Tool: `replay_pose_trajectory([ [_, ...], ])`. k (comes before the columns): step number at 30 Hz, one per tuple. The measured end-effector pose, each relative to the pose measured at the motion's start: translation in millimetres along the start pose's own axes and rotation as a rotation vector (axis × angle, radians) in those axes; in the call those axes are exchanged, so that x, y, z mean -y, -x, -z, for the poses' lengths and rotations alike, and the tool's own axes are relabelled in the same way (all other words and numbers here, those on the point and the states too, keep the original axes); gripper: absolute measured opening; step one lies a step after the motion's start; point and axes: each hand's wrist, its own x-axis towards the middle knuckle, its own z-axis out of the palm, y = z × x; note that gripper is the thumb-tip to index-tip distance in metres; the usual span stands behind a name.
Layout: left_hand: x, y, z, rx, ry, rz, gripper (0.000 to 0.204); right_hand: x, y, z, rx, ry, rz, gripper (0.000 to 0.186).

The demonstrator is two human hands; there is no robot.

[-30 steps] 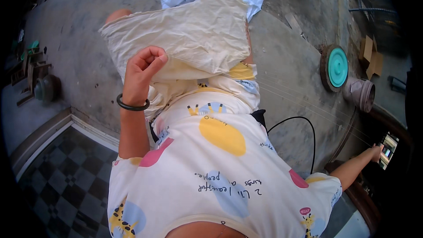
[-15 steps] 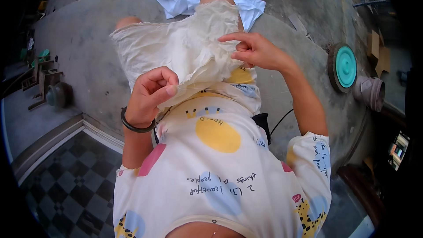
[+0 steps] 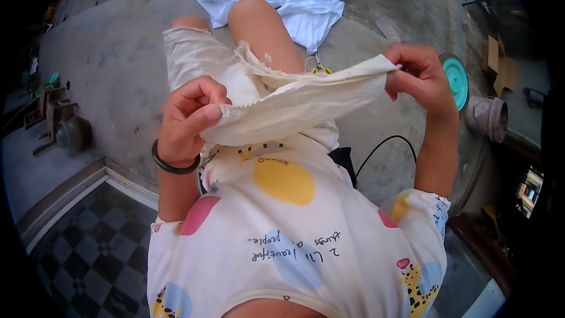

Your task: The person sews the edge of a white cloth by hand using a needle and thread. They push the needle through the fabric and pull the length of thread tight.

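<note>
A cream cloth (image 3: 306, 106) with a frayed edge is stretched across my lap. My left hand (image 3: 191, 118), a dark bangle on its wrist, pinches one end of the cloth's folded edge between thumb and fingers. At the other end, my right hand (image 3: 421, 76) grips the cloth's corner, raised a little higher. Small stitch-like ridges run along the edge beside my left thumb. Whether a needle or thread is in either hand I cannot tell. Part of the cloth drapes over my left thigh. Just beyond its far edge, scissors (image 3: 321, 69) with yellow handles are partly hidden.
A pale blue-white cloth (image 3: 321, 15) lies on the concrete floor past my knees. To the right are a turquoise round lid (image 3: 456, 85), a greyish bucket (image 3: 487, 119) and an open cardboard box (image 3: 497, 65). Wooden stools (image 3: 50, 109) stand at the left.
My right hand has moved right and taken hold of the cloth's corner, pulling the edge taut. The cloth has slid off my right knee, and the scissors have come into view.
</note>
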Motion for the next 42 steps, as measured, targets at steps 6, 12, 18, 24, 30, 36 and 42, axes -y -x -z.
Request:
replay_pose_trajectory([
  [6,70.9,-53.2,31.2,-0.279,-0.331,0.153,0.005,-69.8,7.4,15.0,-0.229,0.624,-0.365,0.017],
  [12,77.5,-38.8,34.6,-0.252,-0.240,0.109,0.005,-49.5,29.6,-40.0,-0.175,0.355,-0.156,0.018],
  [18,73.2,-39.1,23.6,-0.240,-0.157,0.112,0.006,-82.1,-33.5,-143.7,-0.213,0.442,0.119,0.028],
  [24,66.6,-30.2,19.5,-0.252,-0.218,0.109,0.006,-73.9,-42.2,-155.2,-0.244,0.349,-0.074,0.031],
  [30,68.9,-33.9,12.6,-0.222,-0.241,0.112,0.006,-79.5,-46.4,-153.4,-0.201,0.049,0.021,0.015],
  [36,69.6,-30.9,14.9,-0.275,-0.411,0.077,0.005,-59.9,-7.2,-107.3,0.086,-0.320,-0.209,0.009],
  [42,70.3,-28.9,21.3,-0.307,-0.396,0.061,0.005,-17.9,49.6,-29.6,-0.076,0.000,-0.174,0.005],
])
